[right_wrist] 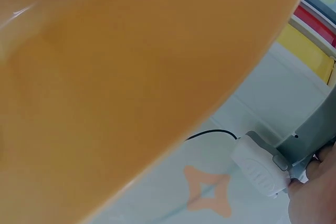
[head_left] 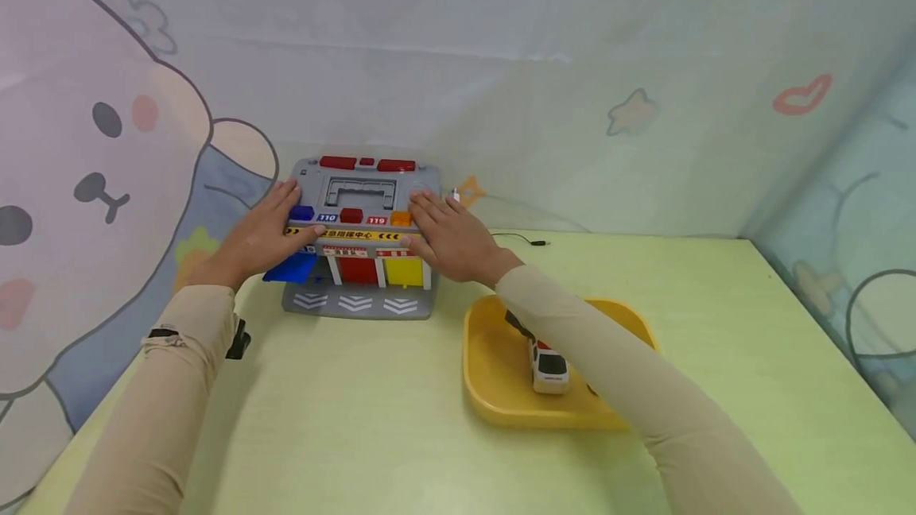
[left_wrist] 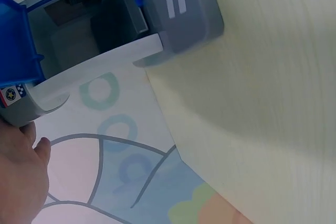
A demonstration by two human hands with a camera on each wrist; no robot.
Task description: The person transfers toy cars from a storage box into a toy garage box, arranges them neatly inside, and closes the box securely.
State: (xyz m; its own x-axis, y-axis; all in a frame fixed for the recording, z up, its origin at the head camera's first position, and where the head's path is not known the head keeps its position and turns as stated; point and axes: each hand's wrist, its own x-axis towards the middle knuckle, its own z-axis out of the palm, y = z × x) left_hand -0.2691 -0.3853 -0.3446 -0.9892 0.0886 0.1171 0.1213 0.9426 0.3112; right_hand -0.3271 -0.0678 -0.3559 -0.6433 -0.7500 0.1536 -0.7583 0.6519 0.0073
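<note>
A grey toy emergency station stands against the back wall, with red lights along its roof. On its left side the blue door is swung up; the red door and yellow door are down. My left hand rests on the roof's left edge, fingers extended, thumb at the front. Opposite it, my right hand lies on the right edge with its fingers flat on the roof. In the left wrist view the compartment behind the blue door shows dark inside.
A yellow tray sits under my right forearm and holds a white toy car and a dark item, partly hidden. Beside the station is a small white box. A thin black cable lies at the table's back edge.
</note>
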